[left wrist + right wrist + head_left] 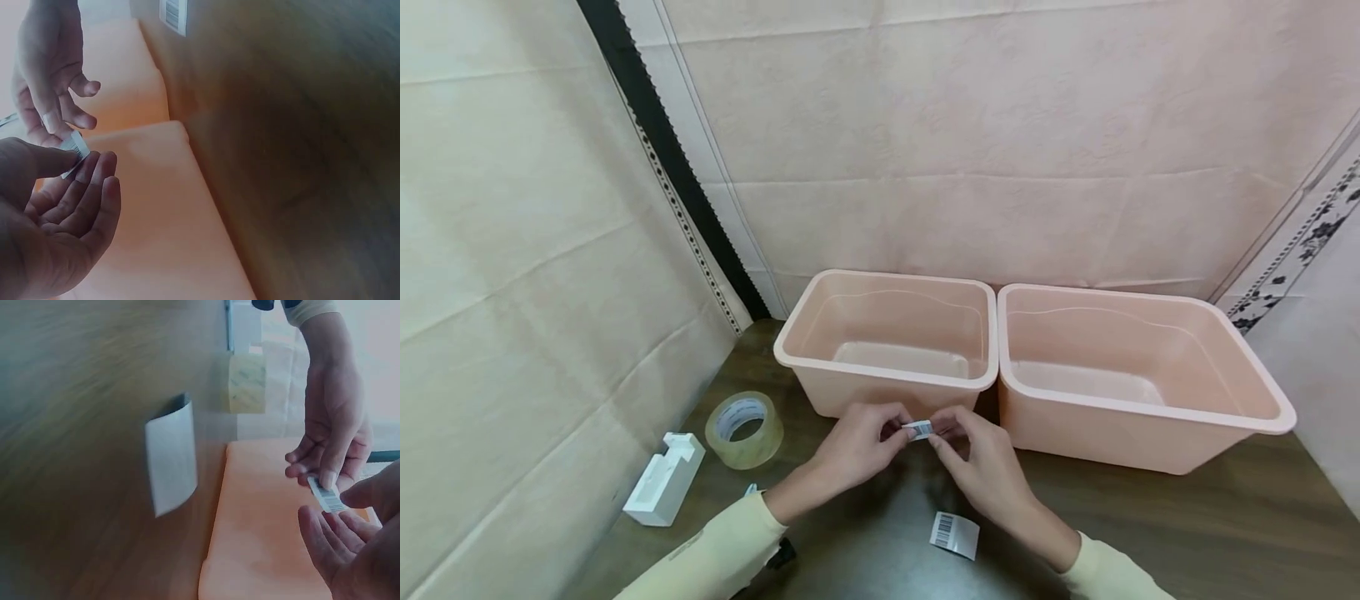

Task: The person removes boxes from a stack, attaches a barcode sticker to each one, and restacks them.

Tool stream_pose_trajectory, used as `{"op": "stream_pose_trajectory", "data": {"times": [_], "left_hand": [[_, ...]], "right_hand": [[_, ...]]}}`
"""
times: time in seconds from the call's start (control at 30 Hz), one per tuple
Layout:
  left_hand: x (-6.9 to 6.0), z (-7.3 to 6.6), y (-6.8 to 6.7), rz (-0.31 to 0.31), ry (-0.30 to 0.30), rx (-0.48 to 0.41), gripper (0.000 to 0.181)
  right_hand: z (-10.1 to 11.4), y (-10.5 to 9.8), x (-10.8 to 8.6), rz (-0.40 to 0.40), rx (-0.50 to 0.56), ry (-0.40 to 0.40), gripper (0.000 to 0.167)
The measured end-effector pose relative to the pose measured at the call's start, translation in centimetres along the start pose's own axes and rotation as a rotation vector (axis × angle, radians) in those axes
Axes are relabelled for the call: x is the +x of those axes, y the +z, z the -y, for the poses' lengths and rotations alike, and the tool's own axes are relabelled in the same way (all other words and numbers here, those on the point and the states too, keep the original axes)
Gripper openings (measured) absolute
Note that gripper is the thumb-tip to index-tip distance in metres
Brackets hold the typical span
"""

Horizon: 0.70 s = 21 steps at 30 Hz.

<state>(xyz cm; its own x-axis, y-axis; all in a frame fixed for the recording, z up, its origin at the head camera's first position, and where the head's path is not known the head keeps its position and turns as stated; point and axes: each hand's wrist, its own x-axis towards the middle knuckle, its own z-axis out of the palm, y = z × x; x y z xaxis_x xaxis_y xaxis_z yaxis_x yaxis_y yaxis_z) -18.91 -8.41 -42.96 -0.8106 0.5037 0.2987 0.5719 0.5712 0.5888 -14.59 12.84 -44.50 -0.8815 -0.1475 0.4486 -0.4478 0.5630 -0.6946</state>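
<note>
A small white barcode label (919,430) is held between the two hands in front of the bins. The left hand (859,448) pinches one end; in the left wrist view its thumb lies flat over the label (79,147). At the other end, the right hand (985,467) has thumb and fingertips on the label's edge, seen also in the right wrist view, where the barcode of the label (325,496) shows. Nearer the person, a larger white label with a barcode (955,535) lies on the table, its edges curling up (172,459).
Two pink bins, left (887,373) and right (1097,403), stand side by side behind the hands. At the left are a roll of clear tape (760,446) and a white block (664,483). A small dark object (782,553) lies beside the left sleeve. Cloth hangs behind and at the sides.
</note>
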Motion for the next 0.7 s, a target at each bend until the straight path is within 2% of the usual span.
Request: {"op": "stream_pose_trajectory", "data": {"times": [0.2, 0.3, 0.5, 0.7], "left_hand": [[-0.2, 0.5, -0.8, -0.028, 0.009, 0.033, 0.004], [-0.5, 0.8, -1.3, -0.062, -0.033, -0.006, 0.006], [-1.1, 1.4, -2.4, -0.118, -0.128, -0.124, 0.007], [-1.6, 2.0, -3.4, -0.196, -0.183, -0.087, 0.006]], "right_hand": [[0.8, 1.5, 0.9, 0.021, 0.160, 0.082, 0.015], [1.1, 2.4, 1.4, -0.005, 0.207, 0.108, 0.015], [1.6, 4.2, 2.2, -0.107, 0.279, 0.151, 0.010], [2.0, 5.5, 2.9, -0.177, 0.259, 0.125, 0.006]]}}
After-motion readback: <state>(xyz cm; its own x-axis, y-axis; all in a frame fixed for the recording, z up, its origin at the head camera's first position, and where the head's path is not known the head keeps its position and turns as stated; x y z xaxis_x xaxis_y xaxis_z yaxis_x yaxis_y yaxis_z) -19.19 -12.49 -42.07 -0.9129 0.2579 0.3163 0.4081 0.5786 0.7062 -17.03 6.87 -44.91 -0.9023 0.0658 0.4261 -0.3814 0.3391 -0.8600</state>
